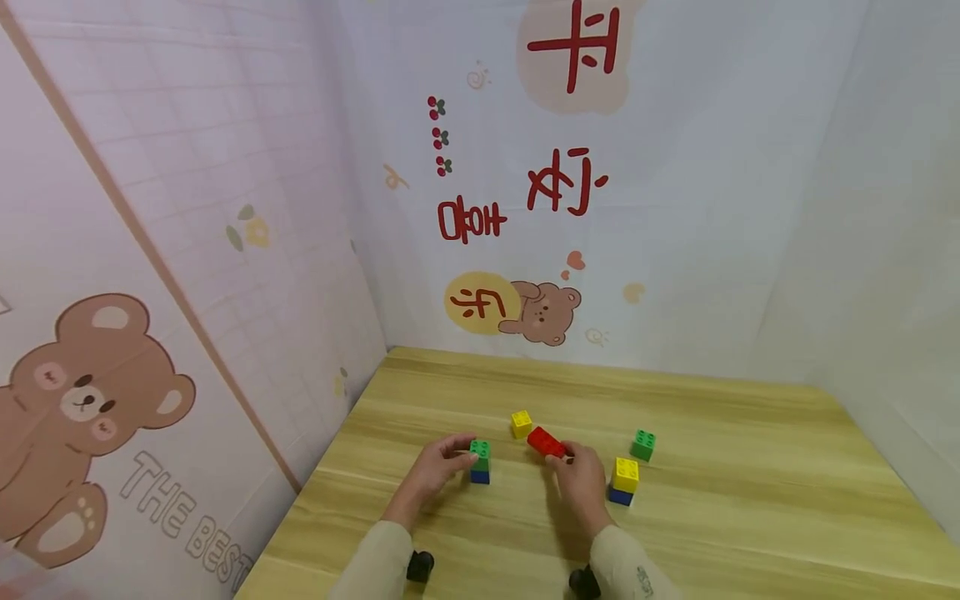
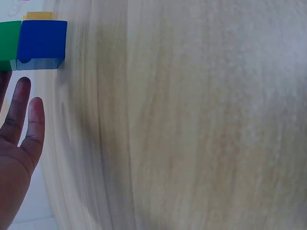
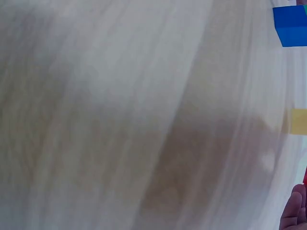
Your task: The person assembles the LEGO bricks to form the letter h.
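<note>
My left hand (image 1: pixel 437 465) is at a green toy building block (image 1: pixel 480 450), thumb on its near side and fingers reaching behind it. That block sits on top of a blue block (image 2: pixel 42 40). In the left wrist view two fingers stretch out below the blocks, touching neither. My right hand (image 1: pixel 581 481) pinches a red oblong block (image 1: pixel 546 442) by its near end, tilted above the table. Between and beyond the hands stands a yellow block (image 1: pixel 521 424). Only the fingertips of the right hand and a sliver of red show in the right wrist view.
Right of my right hand, a yellow block (image 1: pixel 626 473) is stacked on a blue one (image 1: pixel 620 497). Another green block (image 1: pixel 643 445) stands behind that stack. The wood-grain table (image 1: pixel 750 500) meets printed cloth walls (image 1: pixel 675 208) at the back and left.
</note>
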Tool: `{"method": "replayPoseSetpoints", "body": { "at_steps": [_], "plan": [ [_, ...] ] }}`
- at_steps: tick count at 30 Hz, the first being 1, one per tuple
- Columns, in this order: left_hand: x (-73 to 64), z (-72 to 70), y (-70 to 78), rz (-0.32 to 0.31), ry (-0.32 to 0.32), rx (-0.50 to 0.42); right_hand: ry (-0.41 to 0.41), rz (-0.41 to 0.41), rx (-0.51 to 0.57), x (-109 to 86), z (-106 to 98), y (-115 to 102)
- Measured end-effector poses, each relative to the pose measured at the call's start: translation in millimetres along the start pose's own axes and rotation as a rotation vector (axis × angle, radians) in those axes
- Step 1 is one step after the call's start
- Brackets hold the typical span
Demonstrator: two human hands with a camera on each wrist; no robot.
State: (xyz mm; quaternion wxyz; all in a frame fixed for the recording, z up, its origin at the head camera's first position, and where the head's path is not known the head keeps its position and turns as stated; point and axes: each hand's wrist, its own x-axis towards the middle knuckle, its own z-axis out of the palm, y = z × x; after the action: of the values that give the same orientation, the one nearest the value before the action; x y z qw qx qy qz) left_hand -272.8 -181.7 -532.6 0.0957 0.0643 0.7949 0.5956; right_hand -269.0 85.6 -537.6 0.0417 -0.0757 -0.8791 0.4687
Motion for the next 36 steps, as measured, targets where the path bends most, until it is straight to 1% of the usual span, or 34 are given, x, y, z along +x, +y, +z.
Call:
{"method": "replayPoseSetpoints", "body": {
  "at_steps": [4, 8, 14, 19, 25, 30, 36],
  "plan": [
    [0.8, 2.9, 0.8, 0.024, 0.004, 0.023, -0.004, -0.050, -0.001, 0.2, -9.3, -5.4],
    [0.1, 7.0, 1.9, 0.042, 0.013, 0.048, 0.003, -0.075, 0.010, 0.0, -17.6, -9.8],
    [0.8, 13.6, 2.9, 0.033, 0.015, 0.042, 0.001, -0.101, 0.026, -0.4, -26.3, -11.1],
    [2.6, 19.7, 3.3, 0.039, 0.007, 0.048, 0.001, -0.129, 0.024, -3.2, -36.3, -13.8],
    [6.1, 28.9, 9.6, 0.033, -0.008, 0.086, 0.017, -0.199, 0.001, -3.9, -56.1, -15.7],
    [8.5, 37.0, 15.0, 0.019, -0.021, 0.105, 0.023, -0.235, -0.037, -2.5, -77.1, -16.8],
    [10.8, 46.2, 20.4, 0.023, -0.027, 0.112, -0.025, -0.242, -0.062, -2.3, -99.9, -17.1]
  ]
}}
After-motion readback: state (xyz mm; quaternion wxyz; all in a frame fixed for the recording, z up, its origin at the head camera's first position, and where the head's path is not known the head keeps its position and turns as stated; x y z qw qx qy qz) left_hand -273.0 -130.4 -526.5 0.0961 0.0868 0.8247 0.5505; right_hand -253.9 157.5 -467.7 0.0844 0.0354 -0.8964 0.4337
